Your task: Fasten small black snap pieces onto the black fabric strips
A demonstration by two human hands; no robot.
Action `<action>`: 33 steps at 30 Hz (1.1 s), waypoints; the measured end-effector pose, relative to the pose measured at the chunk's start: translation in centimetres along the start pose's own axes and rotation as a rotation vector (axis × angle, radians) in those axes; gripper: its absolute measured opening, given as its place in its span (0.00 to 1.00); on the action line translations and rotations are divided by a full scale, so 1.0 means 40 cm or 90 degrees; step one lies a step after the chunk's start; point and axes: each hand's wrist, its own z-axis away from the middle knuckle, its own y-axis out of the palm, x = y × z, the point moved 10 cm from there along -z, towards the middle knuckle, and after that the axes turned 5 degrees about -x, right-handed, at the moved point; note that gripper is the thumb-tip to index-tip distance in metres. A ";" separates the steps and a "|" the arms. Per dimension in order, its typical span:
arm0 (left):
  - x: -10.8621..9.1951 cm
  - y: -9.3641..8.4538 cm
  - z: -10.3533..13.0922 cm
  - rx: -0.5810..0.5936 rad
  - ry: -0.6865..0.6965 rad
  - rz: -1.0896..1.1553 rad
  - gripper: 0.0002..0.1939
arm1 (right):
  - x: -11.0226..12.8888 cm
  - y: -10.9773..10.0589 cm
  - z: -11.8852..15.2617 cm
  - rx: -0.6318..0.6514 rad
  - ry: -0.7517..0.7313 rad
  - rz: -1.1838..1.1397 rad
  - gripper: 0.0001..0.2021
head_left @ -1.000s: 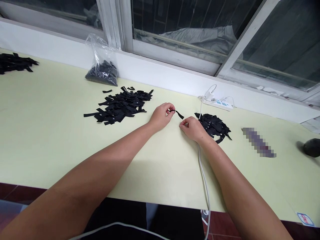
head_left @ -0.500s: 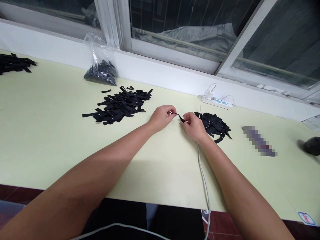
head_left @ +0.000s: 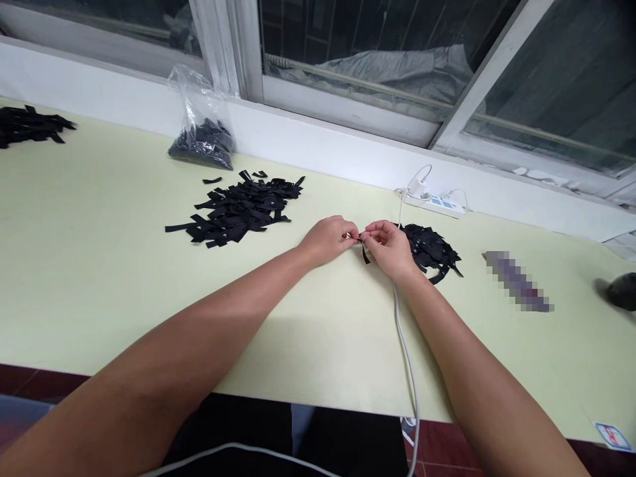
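Over the middle of the pale table, my left hand (head_left: 330, 240) and my right hand (head_left: 390, 250) meet at the fingertips. Both pinch one short black fabric strip (head_left: 366, 256), whose free end hangs below the right fingers. The part between the fingertips is mostly hidden. Left of my hands lies a large heap of black strips (head_left: 238, 209), some bearing small shiny spots. A smaller heap of black strips (head_left: 432, 248) sits just beyond and right of my right hand, partly covered by it.
A clear plastic bag (head_left: 201, 136) of black pieces stands by the wall. More strips (head_left: 32, 126) lie far left. A white cable (head_left: 405, 351) runs under my right wrist from a power strip (head_left: 440, 204). A blurred-out object (head_left: 517, 281) and a dark rounded object (head_left: 623, 291) are at right.
My hands have come together, the left moving right and slightly down. The strip, stretched between them before, now has one end hanging down under the right fingers.
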 end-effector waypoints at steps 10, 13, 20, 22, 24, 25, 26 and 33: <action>0.006 -0.004 0.002 0.005 -0.040 0.017 0.05 | 0.024 0.009 0.005 0.030 -0.070 0.083 0.12; 0.011 -0.002 0.003 0.005 -0.047 0.026 0.04 | 0.033 0.010 0.008 0.035 -0.078 0.087 0.11; 0.012 -0.003 0.008 -0.002 -0.058 0.073 0.06 | 0.048 0.015 0.015 0.057 -0.088 0.082 0.12; 0.013 -0.003 0.008 -0.003 -0.063 0.083 0.06 | 0.054 0.016 0.018 0.061 -0.097 0.090 0.11; 0.016 -0.003 0.009 -0.003 -0.069 0.088 0.06 | 0.062 0.017 0.021 0.062 -0.106 0.108 0.10; 0.017 -0.002 0.009 -0.002 -0.071 0.089 0.06 | 0.066 0.016 0.022 0.064 -0.111 0.117 0.10; 0.018 -0.001 0.009 -0.002 -0.072 0.088 0.06 | 0.069 0.016 0.023 0.066 -0.116 0.125 0.10; 0.020 0.005 0.007 0.007 -0.060 0.050 0.05 | 0.069 0.020 0.025 0.088 -0.118 0.139 0.11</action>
